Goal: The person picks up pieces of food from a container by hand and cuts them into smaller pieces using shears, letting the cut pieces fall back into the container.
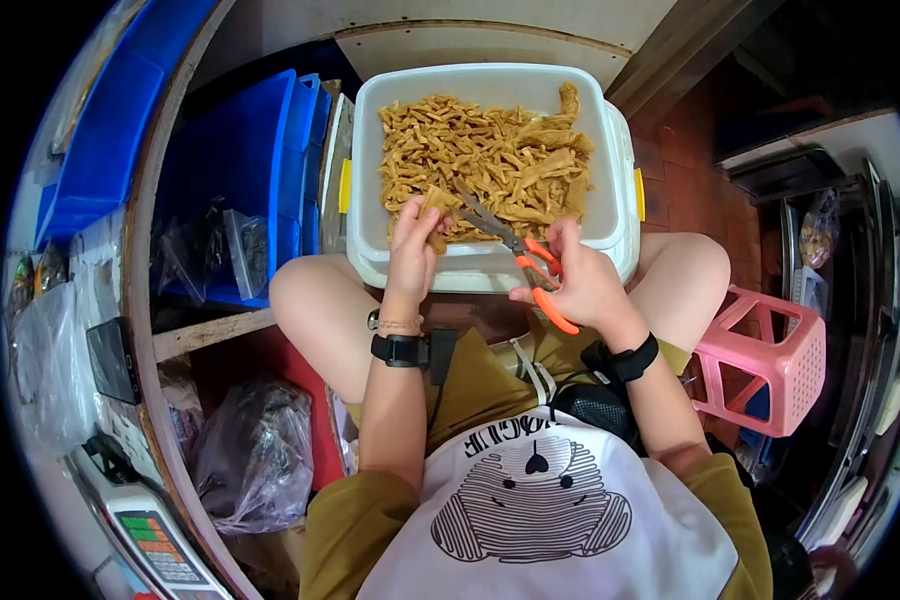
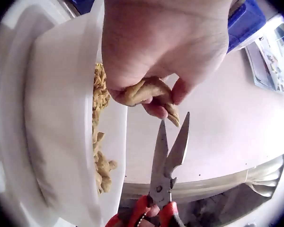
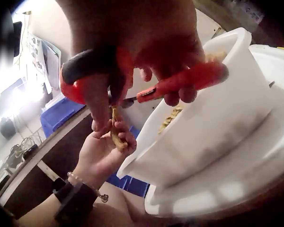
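Note:
A brown, wrinkled food piece is pinched by the left hand over the near edge of a white tub. In the left wrist view the piece curls through the fingers of the left hand, its tip poking out. The right hand grips orange-handled scissors; their blades stand apart, close to that tip. Many similar strips and some larger pieces lie in the tub. In the right wrist view the right hand has its fingers round the handles.
Blue bins stand on a shelf at the left, above a filled plastic bag. A digital scale is at the lower left. A pink stool stands at the right. The tub rests on a white lidded box between the person's knees.

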The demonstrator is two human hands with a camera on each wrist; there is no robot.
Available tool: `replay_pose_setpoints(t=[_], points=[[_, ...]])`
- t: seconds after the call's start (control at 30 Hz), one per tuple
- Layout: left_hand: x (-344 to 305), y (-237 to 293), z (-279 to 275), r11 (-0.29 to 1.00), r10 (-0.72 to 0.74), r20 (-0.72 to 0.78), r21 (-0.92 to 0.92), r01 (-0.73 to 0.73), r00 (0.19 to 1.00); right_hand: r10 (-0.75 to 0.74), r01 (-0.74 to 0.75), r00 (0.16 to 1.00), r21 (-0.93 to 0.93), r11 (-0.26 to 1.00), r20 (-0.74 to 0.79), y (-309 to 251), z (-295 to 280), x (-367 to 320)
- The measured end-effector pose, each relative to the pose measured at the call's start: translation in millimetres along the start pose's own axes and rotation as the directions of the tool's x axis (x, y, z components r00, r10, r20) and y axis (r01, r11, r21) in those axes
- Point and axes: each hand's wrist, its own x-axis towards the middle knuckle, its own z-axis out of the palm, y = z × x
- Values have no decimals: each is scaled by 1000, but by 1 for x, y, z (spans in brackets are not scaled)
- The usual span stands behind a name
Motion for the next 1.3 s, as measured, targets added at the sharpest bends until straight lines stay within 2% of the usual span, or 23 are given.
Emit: replay_pose_setpoints(t=[0.17,0.23,0.33,0.43,0.53,0.77,0.83,0.9,0.97,1.07,1.13,1.2,1.3], points=[[-3,-1,6,989,-28,72,150,17,997,-8,8,1000,18,1000,16,-2,2,0],[-5,4,6,941,-109,98,332,71,989,-13,13,1000,17,1000,12,-2,2,0],[-3,1,4,923,-88,115,383,37,989,-5,3,999,49,999,31,-4,0,-1],[-6,3,14,912,-64,166,409,-10,984,-12,8,999,78,997,52,-4,2,-2],[-9,10,21,901,-110,179,433,22,978,-27,17,997,119,993,77,-2,6,-2],[-5,3,9,913,-103,171,407,25,980,40,-62,991,178,982,125,-13,-1,-2],[-3,0,7,889,44,59,453,-66,997,59,-82,990,177,981,131,-15,2,-3],[-1,-3,1,905,31,37,422,-44,999,-8,-9,998,281,960,61,-16,10,-3],[-1,-4,-3,920,18,17,390,-23,1000,15,-34,996,240,970,83,-20,3,-2],[-4,9,-2,938,-58,56,344,35,997,72,-97,990,214,972,125,-20,-1,-1],[-6,16,1,882,-96,171,471,4,981,113,-143,983,221,965,144,-16,0,-2],[-11,10,5,888,-113,192,459,13,975,8,-21,998,228,974,58,-10,6,-2],[-10,9,10,909,-137,220,416,34,966,-2,-20,996,254,967,89,-6,11,-3]])
